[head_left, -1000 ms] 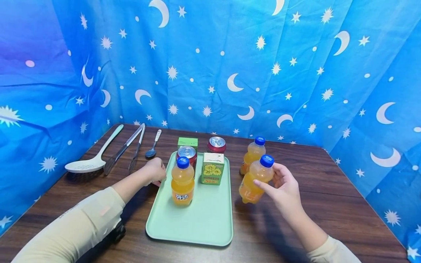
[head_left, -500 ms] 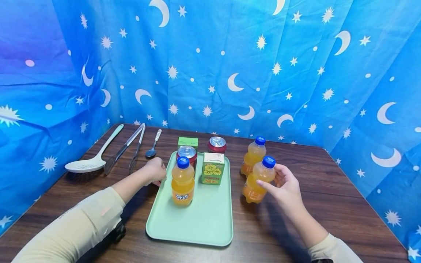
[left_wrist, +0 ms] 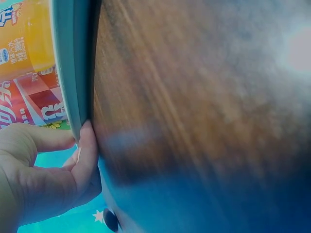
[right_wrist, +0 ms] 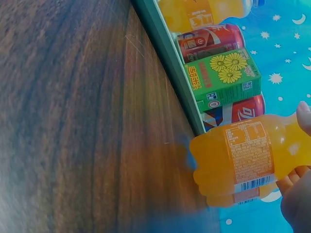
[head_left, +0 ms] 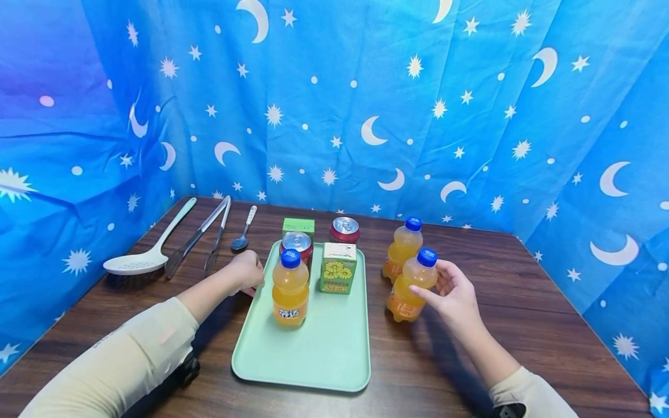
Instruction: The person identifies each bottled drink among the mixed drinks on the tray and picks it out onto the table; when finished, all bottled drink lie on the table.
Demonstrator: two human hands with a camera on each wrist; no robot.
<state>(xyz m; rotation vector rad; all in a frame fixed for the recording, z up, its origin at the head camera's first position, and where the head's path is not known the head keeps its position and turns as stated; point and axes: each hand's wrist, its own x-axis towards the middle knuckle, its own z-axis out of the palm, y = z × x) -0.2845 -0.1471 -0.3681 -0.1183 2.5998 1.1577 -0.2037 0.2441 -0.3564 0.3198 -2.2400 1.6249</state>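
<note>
My left hand (head_left: 245, 271) pinches the left rim of a pale green tray (head_left: 313, 363); the left wrist view shows thumb and fingers on its edge (left_wrist: 73, 77). With thumb and fingers around its upper part, my right hand (head_left: 456, 299) holds an orange soda bottle (head_left: 405, 299) with a blue cap, right of the tray. Its base is close over the wooden table, and it overlaps a second orange soda bottle (head_left: 406, 247) behind it. On the tray stand another orange soda bottle (head_left: 290, 290), a red soda can (head_left: 298, 241) and a green drink carton with yellow flowers (head_left: 338, 271).
Behind the tray's front items are another red can (head_left: 344, 230) and a green carton (head_left: 298, 226). To the left lie a slotted ladle (head_left: 138, 262), metal tongs (head_left: 198, 238) and a spoon (head_left: 243, 235). A blue patterned cloth (head_left: 334, 104) hangs around the table.
My right hand has shifted the held bottle slightly to the right, away from the tray, and it has come a little more upright. My left hand stays on the tray rim.
</note>
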